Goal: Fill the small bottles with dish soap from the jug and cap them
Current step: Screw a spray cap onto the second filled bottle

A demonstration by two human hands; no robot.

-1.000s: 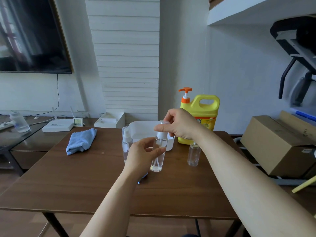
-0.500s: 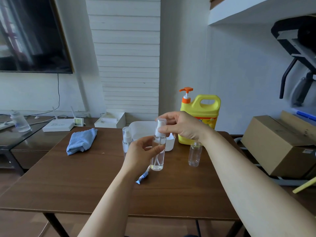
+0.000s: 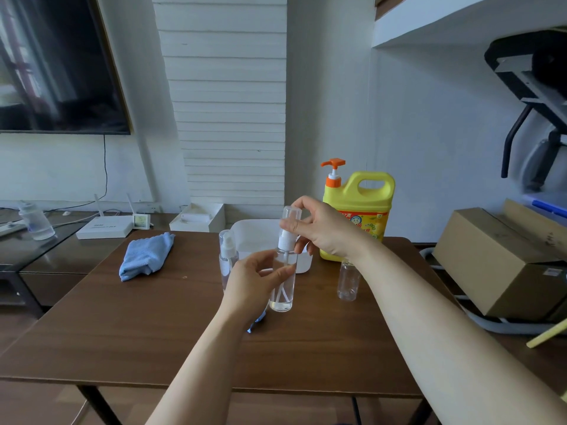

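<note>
Gripping a clear bottle (image 3: 280, 297) upright near the middle of the table (image 3: 153, 332), left hand (image 3: 254, 282) wrapped round its body from 9 o'clock, thumb across the front. Cannot tell whether resting on the wood or raised just off it. Fitted at the neck with a white pump (image 3: 284, 239). Pinching a clear cap (image 3: 291, 214) between thumb and fingertips of the right hand (image 3: 325, 231), at 12 o'clock just above the pump; cannot tell whether touching it.

Standing just beside the bottle at 10 o'clock, partly behind the left hand: second bottle (image 3: 227, 256), sprayer and cap on. Standing at 3 o'clock, uncapped, top hidden by the right forearm: third bottle (image 3: 348, 282). At 1 o'clock, by the table's far edge: orange-topped yellow jug (image 3: 362, 210). At 12 o'clock, behind both hands: white tub (image 3: 254, 231). Lying at 10 o'clock, well apart: folded blue cloth (image 3: 145, 256). Off the table at 3 o'clock: cardboard box (image 3: 497, 259).
</note>
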